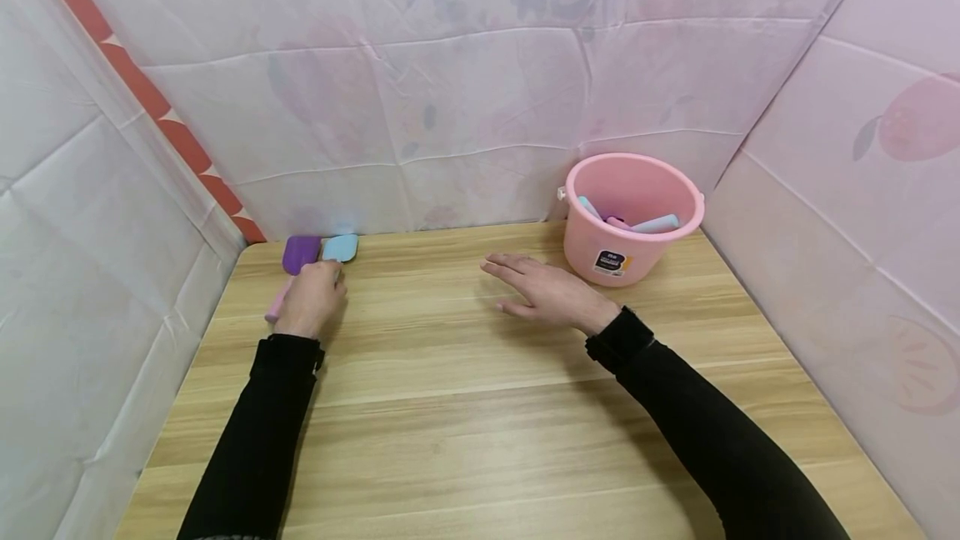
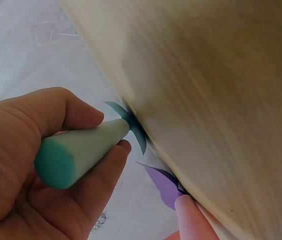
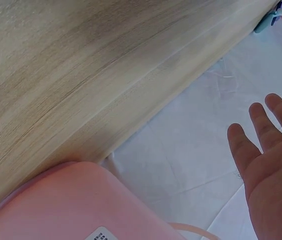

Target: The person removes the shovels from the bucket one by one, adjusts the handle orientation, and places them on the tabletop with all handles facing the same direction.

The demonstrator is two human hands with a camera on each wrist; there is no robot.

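Left hand fingers curled round blue spatula at table far-left corner; purple spatula lies beside. Right hand spread, empty. Several spatulas already in pink bucket; two remain.

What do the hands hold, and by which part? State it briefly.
The left hand grips the blue spatula by its pale handle. The right hand holds nothing, fingers spread above the table.
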